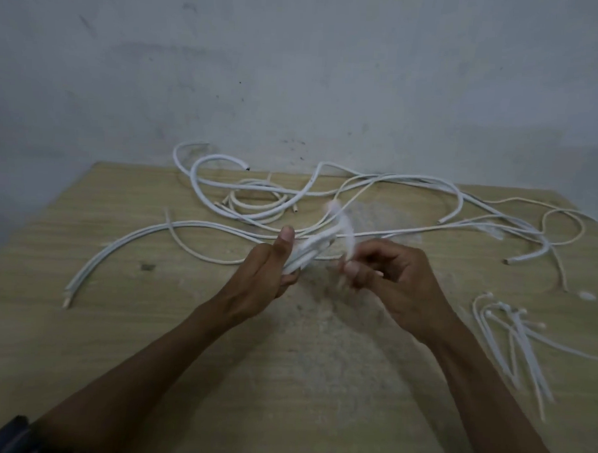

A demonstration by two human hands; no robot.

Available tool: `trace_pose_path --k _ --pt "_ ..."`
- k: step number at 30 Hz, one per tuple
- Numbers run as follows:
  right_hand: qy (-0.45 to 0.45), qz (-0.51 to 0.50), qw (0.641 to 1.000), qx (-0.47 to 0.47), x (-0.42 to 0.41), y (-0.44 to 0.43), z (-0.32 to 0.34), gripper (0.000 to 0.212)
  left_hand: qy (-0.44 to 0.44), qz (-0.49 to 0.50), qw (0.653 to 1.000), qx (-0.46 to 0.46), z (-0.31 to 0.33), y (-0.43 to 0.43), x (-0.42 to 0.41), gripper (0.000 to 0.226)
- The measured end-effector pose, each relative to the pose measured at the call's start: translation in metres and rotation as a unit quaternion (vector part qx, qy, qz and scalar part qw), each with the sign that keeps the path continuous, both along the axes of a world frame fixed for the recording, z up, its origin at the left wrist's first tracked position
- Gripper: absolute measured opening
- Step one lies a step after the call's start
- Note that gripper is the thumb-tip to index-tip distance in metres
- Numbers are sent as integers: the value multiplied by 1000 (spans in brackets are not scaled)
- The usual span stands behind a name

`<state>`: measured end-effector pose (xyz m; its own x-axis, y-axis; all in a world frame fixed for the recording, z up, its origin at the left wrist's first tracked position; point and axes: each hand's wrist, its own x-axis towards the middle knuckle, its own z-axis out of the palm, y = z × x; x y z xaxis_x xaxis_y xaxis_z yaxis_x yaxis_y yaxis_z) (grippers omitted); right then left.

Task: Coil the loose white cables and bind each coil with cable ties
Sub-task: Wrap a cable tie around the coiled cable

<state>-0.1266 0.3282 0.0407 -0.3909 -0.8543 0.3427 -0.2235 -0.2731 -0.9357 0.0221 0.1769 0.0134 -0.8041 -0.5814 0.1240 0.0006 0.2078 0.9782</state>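
We are looking down at a pale wood-grain table (114,338), its surface scuffed to a chalky grey patch in the middle, standing against a stained grey wall (297,72). At the centre the left hand (272,266) is gripping a bundle (310,252) of smooth, round white cable folded into several loops, with the fingers curling round it from below and the thumb standing straight up. Just at three o'clock of it the right hand (391,281) is curling its fingers beside a white strand (349,240) rising by the bundle. Motion blur is smearing that spot, so we cannot tell whether the hand is pinching the strand, nor whether the strand is cable or tie. The loose cables (222,157), some thick and white, some thin and cream, are sprawling in long curves from nine o'clock through twelve to two o'clock. A small coil (251,182) is lying among them at eleven. Thin, flat cable ties (524,339) with small knobbed heads are lying in a fanned heap at four o'clock. At seven o'clock the frame corner is cutting off a dark shape (11,433).
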Motion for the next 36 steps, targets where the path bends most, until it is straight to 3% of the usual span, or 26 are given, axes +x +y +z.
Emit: trace_pose_path --k 3,7,10,15,17,21,24,27,32,36 --pt "-28 10 999 -37 -4 1 0 6 -7 -4 1000 -5 -1 -2 -1 92" --pt "97 -5 995 -23 11 -7 -18 13 17 -2 1000 21 4 1 2 67" --pt "149 -26 988 -40 18 -12 -26 14 36 -7 999 38 5 1 3 68" --pt "131 -91 987 -35 27 -15 -34 15 16 -1 1000 17 6 -1 4 87" --pt "134 -139 980 -57 29 -17 -37 16 7 14 1000 -20 8 3 4 77" --pt "332 -202 912 -135 28 -17 -42 19 -5 15 994 -109 9 11 3 55" --pt "384 -213 885 -158 24 -17 -43 25 -10 11 993 -119 7 9 3 57" --pt "389 -199 886 -155 23 -19 -44 12 21 -1 995 -97 10 9 2 42" --pt "376 -164 903 -131 20 -21 -44 15 49 15 995 -87 4 2 0 29" --pt "334 -137 926 -113 25 -18 -42 13 46 73 982 -169 5 -9 2 26"
